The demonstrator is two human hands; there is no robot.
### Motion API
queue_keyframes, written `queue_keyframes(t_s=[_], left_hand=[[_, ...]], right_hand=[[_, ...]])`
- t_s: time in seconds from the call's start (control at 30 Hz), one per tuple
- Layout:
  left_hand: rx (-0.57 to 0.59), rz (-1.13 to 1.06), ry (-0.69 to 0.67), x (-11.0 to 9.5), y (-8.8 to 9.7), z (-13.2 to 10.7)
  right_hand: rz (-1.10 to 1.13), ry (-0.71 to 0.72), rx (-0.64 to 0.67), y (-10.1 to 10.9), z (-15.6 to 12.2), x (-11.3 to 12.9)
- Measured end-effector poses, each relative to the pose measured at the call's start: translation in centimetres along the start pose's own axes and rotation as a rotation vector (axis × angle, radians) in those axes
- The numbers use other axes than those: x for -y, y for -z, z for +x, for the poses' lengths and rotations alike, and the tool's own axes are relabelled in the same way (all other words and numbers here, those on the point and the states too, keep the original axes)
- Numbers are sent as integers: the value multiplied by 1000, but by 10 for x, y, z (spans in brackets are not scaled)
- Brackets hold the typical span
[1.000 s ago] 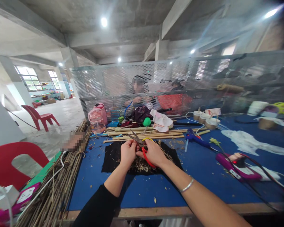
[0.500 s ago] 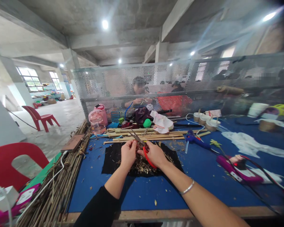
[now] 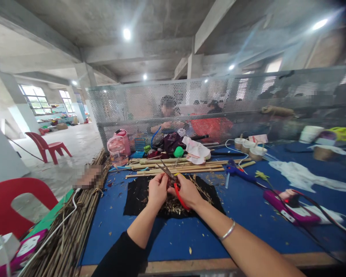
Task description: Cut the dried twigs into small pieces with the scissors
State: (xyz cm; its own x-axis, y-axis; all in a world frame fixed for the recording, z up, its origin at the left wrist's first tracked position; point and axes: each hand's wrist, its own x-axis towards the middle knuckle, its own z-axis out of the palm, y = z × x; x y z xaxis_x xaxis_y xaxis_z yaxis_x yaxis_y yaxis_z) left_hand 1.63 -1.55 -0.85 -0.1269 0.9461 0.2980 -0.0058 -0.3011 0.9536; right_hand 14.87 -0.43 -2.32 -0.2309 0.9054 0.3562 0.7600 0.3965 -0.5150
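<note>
My right hand (image 3: 189, 191) grips a pair of red-handled scissors (image 3: 167, 170), whose blades point up and to the left. Close beside it, almost touching, my left hand (image 3: 157, 192) is closed in a pinch near the blades. What its fingertips hold is too small and hidden to name. Beneath both hands lies a black cloth (image 3: 135, 198), scattered with dry plant clippings (image 3: 173, 207). Some thin dry stems (image 3: 203, 188) rest on the cloth's right side.
Bamboo sticks (image 3: 150, 172) lie behind the cloth, before a perforated metal screen (image 3: 127, 100). To the right are a blue glue gun (image 3: 239, 172) and a purple power strip (image 3: 291, 209) with cables. A bundle of long twigs (image 3: 66, 231) lines the left edge.
My left hand has come slightly right, nearer the right hand and the scissors. The right hand keeps its grip on the scissors, with little movement.
</note>
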Motion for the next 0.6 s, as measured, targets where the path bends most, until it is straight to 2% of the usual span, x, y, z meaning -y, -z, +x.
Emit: queue_keyframes(t_s=[0.27,0.6], left_hand=[[-68,112,-26,1,4,1],[-63,116,-14,16,7,7]], right_hand=[[-43,-66,10,3,0,4],[-85,-77,31,4,1,4]])
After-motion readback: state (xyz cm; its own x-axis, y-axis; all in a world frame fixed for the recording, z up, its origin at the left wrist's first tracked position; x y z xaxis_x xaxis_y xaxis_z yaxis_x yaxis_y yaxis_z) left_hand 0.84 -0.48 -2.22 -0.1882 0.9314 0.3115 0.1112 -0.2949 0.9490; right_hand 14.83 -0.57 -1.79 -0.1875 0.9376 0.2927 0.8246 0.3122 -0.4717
